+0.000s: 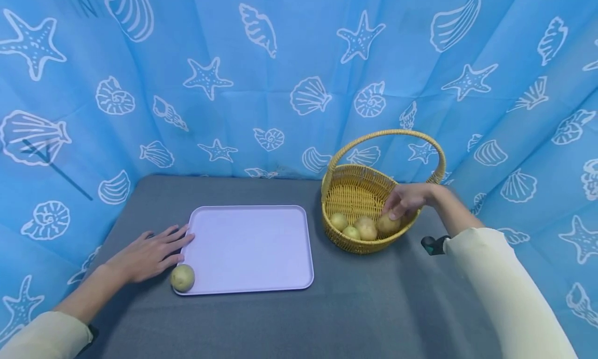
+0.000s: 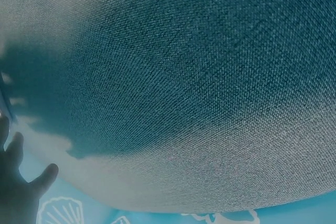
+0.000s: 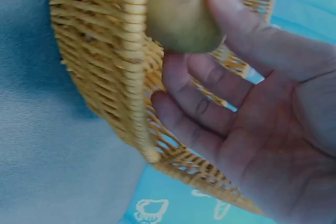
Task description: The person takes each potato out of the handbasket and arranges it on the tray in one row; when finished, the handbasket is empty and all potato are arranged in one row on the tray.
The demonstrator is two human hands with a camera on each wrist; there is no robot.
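In the head view, my right hand [image 1: 409, 198] reaches over the rim of a yellow wicker basket [image 1: 355, 247] and grips a potato [image 1: 389, 224] at its right side. The right wrist view has the thumb [image 3: 231, 9] pressed on that potato [image 3: 184, 17], with other fingers curled below it. Further potatoes [image 1: 366, 228] lie on the basket's bottom. My left hand [image 1: 148, 252] rests with straight, spread fingertips on the left edge of a pale lilac tray [image 1: 249, 250]. One potato [image 1: 182, 278] sits at the tray's near left corner, close to the left thumb.
A grey cloth [image 1: 327, 317] covers the table. The basket's tall arched handle [image 1: 390, 133] stands upright above it. Behind hangs a blue curtain [image 1: 280, 42] with white shells and starfish, also closing in both sides.
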